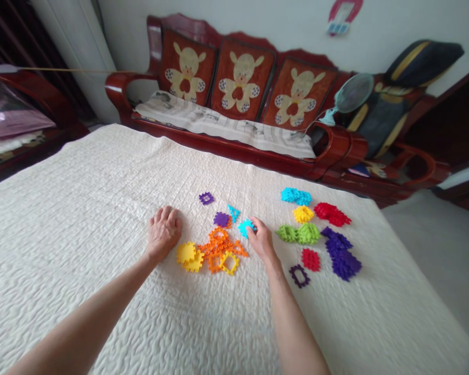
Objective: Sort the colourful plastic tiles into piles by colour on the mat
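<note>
My right hand [261, 238] pinches a light blue square piece [246, 227] at its right edge. My left hand [164, 232] lies on the white quilted cover [101, 219], holding nothing, left of the yellow squares [186, 252]. Between my hands lie a heap of orange pieces [219, 244], a yellow frame piece [230, 263], a purple square [221, 219] and a light blue triangle [233, 212]. A purple frame piece [206, 198] lies farther back.
Right of my right hand are piles of blue [296, 196], yellow [303, 214], red [332, 214], green [299, 234] and purple pieces [342, 255]. A red square [310, 260] and dark purple frame [299, 276] lie nearer. Behind stands a wooden sofa [219, 140] with a small fan [354, 94].
</note>
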`<state>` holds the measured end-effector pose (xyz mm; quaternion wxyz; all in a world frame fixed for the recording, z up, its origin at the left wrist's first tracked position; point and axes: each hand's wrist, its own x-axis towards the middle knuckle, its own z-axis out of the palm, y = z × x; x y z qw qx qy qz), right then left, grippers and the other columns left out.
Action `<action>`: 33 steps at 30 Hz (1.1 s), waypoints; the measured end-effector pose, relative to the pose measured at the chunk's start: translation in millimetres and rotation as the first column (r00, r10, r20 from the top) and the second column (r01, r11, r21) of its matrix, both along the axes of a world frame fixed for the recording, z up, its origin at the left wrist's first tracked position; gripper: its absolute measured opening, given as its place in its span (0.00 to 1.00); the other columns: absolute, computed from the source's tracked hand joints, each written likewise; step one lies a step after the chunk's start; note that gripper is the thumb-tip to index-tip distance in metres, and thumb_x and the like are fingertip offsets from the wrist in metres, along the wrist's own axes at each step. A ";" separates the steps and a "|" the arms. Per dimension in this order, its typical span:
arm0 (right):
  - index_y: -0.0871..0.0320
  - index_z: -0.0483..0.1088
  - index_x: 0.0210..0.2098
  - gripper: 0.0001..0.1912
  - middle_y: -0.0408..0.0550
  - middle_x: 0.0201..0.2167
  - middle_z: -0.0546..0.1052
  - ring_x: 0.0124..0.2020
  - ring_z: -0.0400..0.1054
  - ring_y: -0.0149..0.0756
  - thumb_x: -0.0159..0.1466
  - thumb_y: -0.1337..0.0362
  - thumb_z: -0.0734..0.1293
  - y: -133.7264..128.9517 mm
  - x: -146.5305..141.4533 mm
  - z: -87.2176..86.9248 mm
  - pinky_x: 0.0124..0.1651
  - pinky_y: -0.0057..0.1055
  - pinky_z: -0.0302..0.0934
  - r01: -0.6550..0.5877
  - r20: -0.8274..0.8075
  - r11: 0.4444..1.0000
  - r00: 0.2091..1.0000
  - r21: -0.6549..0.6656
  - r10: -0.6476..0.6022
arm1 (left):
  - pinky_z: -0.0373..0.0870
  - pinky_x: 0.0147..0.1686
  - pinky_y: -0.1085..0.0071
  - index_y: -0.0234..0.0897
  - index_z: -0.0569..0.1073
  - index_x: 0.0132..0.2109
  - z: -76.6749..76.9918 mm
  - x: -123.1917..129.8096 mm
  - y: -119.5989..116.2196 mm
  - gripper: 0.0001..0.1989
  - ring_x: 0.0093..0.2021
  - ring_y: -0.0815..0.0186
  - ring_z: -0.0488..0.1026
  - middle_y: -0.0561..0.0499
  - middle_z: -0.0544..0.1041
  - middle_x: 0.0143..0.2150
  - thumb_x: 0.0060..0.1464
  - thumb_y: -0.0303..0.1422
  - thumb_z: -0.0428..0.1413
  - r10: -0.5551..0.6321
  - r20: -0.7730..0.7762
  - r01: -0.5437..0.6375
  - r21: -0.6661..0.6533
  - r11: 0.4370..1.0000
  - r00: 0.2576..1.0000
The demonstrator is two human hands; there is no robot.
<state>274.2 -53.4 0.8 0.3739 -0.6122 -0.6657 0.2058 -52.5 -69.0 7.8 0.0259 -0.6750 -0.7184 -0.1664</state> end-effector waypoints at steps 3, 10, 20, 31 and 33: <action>0.60 0.70 0.54 0.24 0.60 0.50 0.75 0.50 0.71 0.47 0.58 0.61 0.66 -2.3 7.9 -5.2 0.54 0.44 0.66 0.039 0.071 0.996 0.996 0.076 -0.044 | 0.62 0.55 0.54 0.38 0.71 0.54 0.5 0.2 0.1 0.18 0.62 0.52 0.61 0.41 0.70 0.59 0.65 0.36 0.42 0.007 -0.006 -0.007 -0.009 1.000 1.000; 0.57 0.70 0.45 0.20 0.53 0.44 0.74 0.49 0.69 0.46 0.53 0.65 0.71 -21.5 2.7 -8.2 0.54 0.42 0.65 0.066 0.162 0.996 0.984 0.064 -0.076 | 0.63 0.53 0.53 0.38 0.70 0.53 5.1 1.3 -1.9 0.18 0.61 0.52 0.63 0.42 0.71 0.58 0.65 0.36 0.40 -0.001 -0.032 0.000 -0.024 1.000 0.999; 0.55 0.69 0.41 0.15 0.50 0.41 0.75 0.46 0.70 0.42 0.53 0.70 0.68 -20.7 4.4 -6.9 0.52 0.39 0.66 0.104 0.056 0.988 0.992 0.114 -0.111 | 0.65 0.52 0.51 0.41 0.68 0.54 -2.6 -4.1 1.2 0.17 0.62 0.50 0.63 0.42 0.71 0.59 0.66 0.36 0.40 -0.019 -0.038 0.019 -0.010 1.000 0.999; 0.55 0.69 0.39 0.13 0.50 0.39 0.75 0.43 0.71 0.41 0.53 0.70 0.66 -17.6 11.3 -2.7 0.49 0.38 0.68 0.118 -0.012 0.978 0.993 0.174 -0.118 | 0.66 0.53 0.50 0.41 0.68 0.54 -1.4 -2.6 0.2 0.19 0.63 0.50 0.63 0.43 0.71 0.60 0.66 0.38 0.38 -0.008 -0.049 0.006 -0.029 1.000 0.999; 0.55 0.69 0.40 0.13 0.49 0.41 0.76 0.43 0.72 0.40 0.54 0.69 0.66 -12.0 19.5 7.0 0.46 0.37 0.69 0.108 0.003 0.978 0.994 0.177 -0.110 | 0.66 0.53 0.49 0.42 0.67 0.55 -1.3 -3.3 0.1 0.19 0.63 0.50 0.62 0.44 0.70 0.61 0.66 0.39 0.38 -0.012 -0.046 0.010 -0.034 0.999 0.999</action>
